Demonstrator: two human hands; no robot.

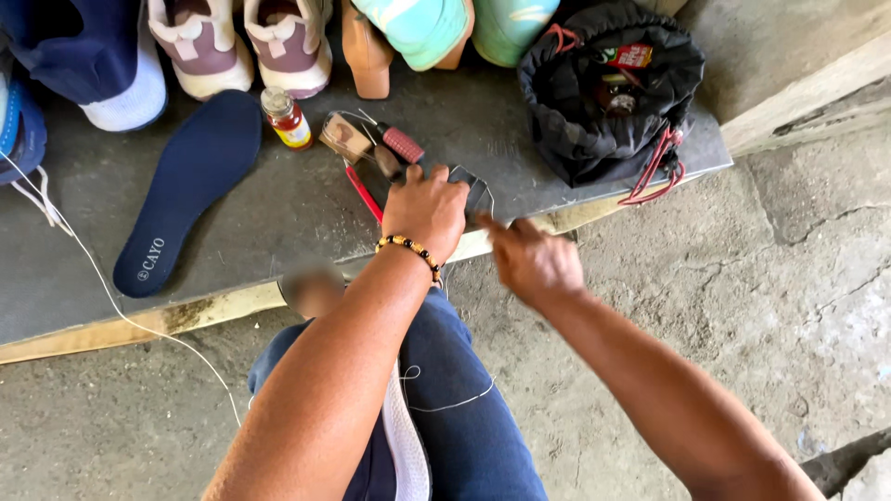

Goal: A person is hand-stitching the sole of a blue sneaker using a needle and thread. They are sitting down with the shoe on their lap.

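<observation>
My left hand [427,211], a beaded bracelet on its wrist, rests knuckles-up on a cluster of small tools [390,153] on the grey mat [278,223]. Its fingers curl over a dark tool [471,192] at the mat's front edge. My right hand [534,262] is just to the right of it, blurred. Its fingertips point at the dark tool, and I cannot make out anything in them. A blue shoe [455,408] with a white sole lies on my lap under both forearms, loose white thread across it.
On the mat lie a dark blue insole [190,186], a small bottle of reddish liquid [286,119], a red-handled tool [364,193] and an open black drawstring bag [608,88]. White-and-pink sneakers [241,42] and other shoes line the back. White thread [93,269] trails to the concrete floor.
</observation>
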